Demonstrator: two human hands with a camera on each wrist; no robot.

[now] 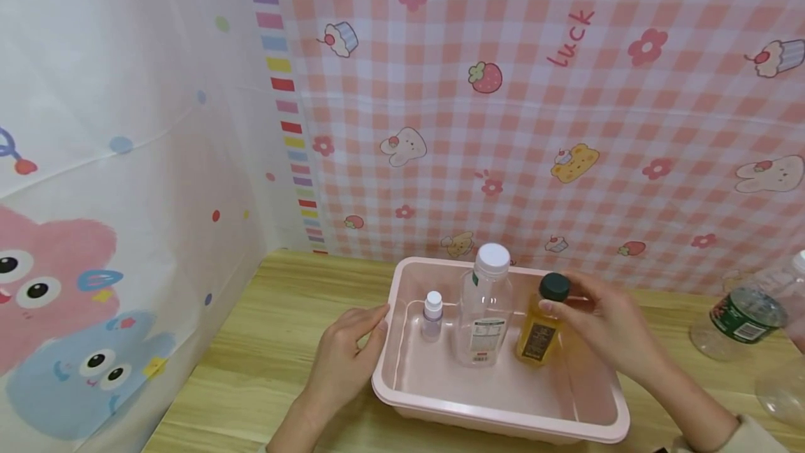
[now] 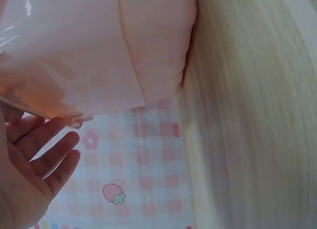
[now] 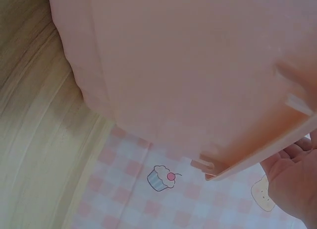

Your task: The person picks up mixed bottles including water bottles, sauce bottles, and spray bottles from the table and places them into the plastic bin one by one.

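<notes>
A pink plastic basin [image 1: 503, 425] stands on the wooden table. My left hand [image 1: 348, 346] holds its left rim, thumb near the rim; in the left wrist view the other fingers [image 2: 57, 154] spread loosely below the rim. Inside the basin, my right hand [image 1: 606, 320] pinches a yellow bottle [image 1: 539, 331] near its dark green cap, thumb in front and fingers behind. Left of it stands a clear bottle [image 1: 484, 327] with a white cap, then a small white-capped bottle [image 1: 432, 320]. In the right wrist view the basin wall [image 3: 188, 75] hides the bottles from sight.
More clear plastic bottles stand on the right, one with a green label [image 1: 748, 314]. A pink checked cloth [image 1: 440, 110] hangs close behind the basin. Another printed cloth [image 1: 144, 194] hangs on the left side of the wooden table [image 1: 251, 341].
</notes>
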